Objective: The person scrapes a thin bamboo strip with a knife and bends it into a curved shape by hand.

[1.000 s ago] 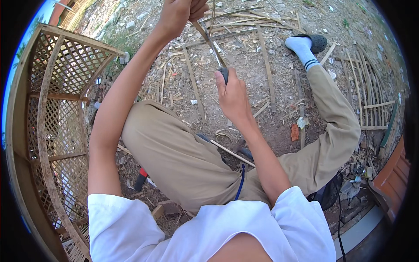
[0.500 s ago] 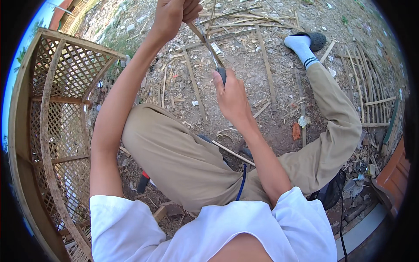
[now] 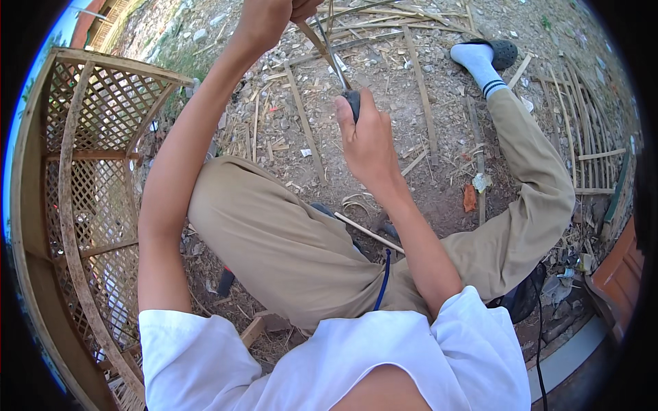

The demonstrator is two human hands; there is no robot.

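My right hand [image 3: 370, 144] is closed around the dark handle of a knife [image 3: 354, 104], its thumb lying along the handle. The narrow metal blade points up and away, against or just beside a thin bamboo strip [image 3: 312, 38]. My left hand [image 3: 269, 19], partly cut off by the top edge of the picture, is curled around the upper part of that strip. Whether the blade bites into the strip cannot be made out. Below, a pale stick [image 3: 369, 232] lies between my legs, near my right forearm.
A wooden lattice frame [image 3: 68, 154] stands close on the left. Several bamboo slats [image 3: 420, 89] lie over the littered ground ahead, and a slatted panel [image 3: 589, 137] lies at the right. My clog-shod foot [image 3: 504, 55] extends far right. An orange-brown panel [image 3: 617, 274] sits near right.
The view has shifted slightly. My right hand and the knife sit a touch farther from the left hand, with the grips unchanged.
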